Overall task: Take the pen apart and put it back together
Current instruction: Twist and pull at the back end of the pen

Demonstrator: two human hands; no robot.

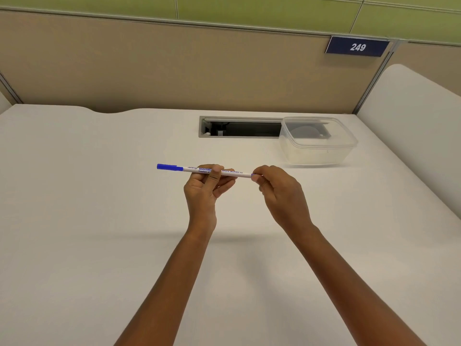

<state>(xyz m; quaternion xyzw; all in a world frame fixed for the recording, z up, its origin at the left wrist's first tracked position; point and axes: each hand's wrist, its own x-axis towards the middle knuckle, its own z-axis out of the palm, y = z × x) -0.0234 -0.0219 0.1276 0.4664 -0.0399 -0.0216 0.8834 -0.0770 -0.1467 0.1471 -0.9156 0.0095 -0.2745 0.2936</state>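
Note:
A slim white pen (234, 172) with blue lettering is held level above the white desk (99, 221). Its blue cap (169, 167) is on the left end and points left. My left hand (204, 188) grips the middle of the barrel with thumb and fingers. My right hand (279, 193) pinches the pen's right end, where a small blue tip or plug shows between the fingertips. The barrel part under my left fingers is hidden.
A clear plastic container (316, 141) stands at the back right of the desk, beside an open cable slot (239, 127). A beige partition (174, 71) with a blue "249" sign (358, 46) rises behind. A white curved panel (411, 116) borders the right side.

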